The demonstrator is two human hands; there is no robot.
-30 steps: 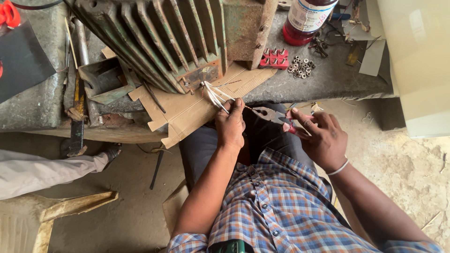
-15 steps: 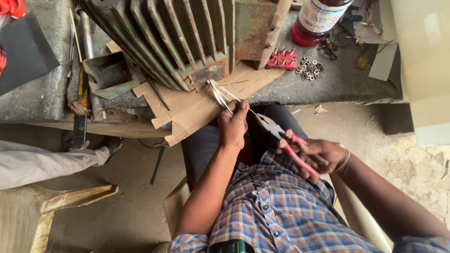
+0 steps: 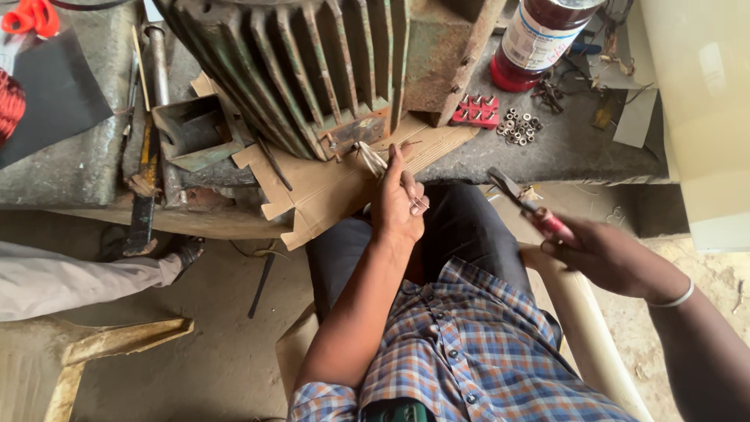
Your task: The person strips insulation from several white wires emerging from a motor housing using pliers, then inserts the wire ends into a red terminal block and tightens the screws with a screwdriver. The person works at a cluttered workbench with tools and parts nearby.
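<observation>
One motor (image 3: 312, 70), one pliers (image 3: 527, 205), one bottle (image 3: 539, 39)

There is just one camera, worn on the person's head. It looks almost straight down, over the checked shirt (image 3: 461, 352) and both arms, to the workbench (image 3: 547, 148) edge ahead. It sits close, so the ribbed motor (image 3: 312, 70) fills the top. The floor below looks farther off, maybe a little blurry.

Pale wire leads (image 3: 373, 160) run out from the ribbed motor's near edge, bunched together. Red-handled pliers (image 3: 531, 209) sit to their right, tilted, nose pointing far-left, well apart from them.
</observation>
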